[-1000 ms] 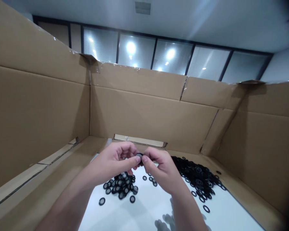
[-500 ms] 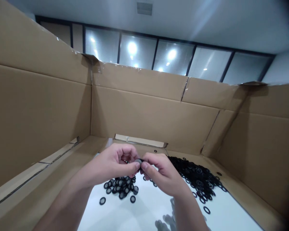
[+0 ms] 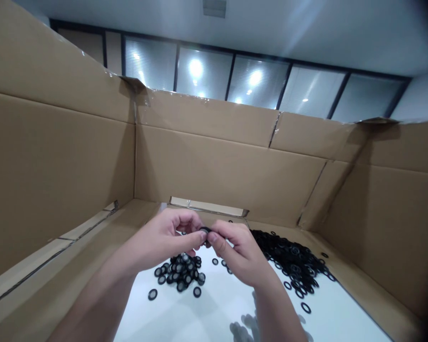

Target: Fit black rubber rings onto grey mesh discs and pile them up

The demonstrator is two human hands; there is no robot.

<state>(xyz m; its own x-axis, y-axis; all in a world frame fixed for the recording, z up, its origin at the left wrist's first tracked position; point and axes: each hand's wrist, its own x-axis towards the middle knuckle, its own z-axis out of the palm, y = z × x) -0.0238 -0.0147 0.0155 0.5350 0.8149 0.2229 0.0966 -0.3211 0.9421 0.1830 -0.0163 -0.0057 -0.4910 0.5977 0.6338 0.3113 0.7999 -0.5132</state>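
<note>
A small black ring with a grey disc against it is pinched between both my hands, above the white surface. My left hand grips its left side with thumb and fingertips. Closing on the right side is my right hand, thumb in front. Fingers partly hide the piece. Below my left hand lies a pile of black rings with grey centres. To the right of my right hand spreads a larger heap of open black rings. Thin grey round pieces lie near my right forearm.
Tall cardboard walls enclose the white surface at the back, left and right. A few loose rings lie between the two piles. One single ring lies in front of the right heap.
Both hands have risen slightly, still pinching the ring. The ring has tilted, showing more of its black edge. The piles look the same.
</note>
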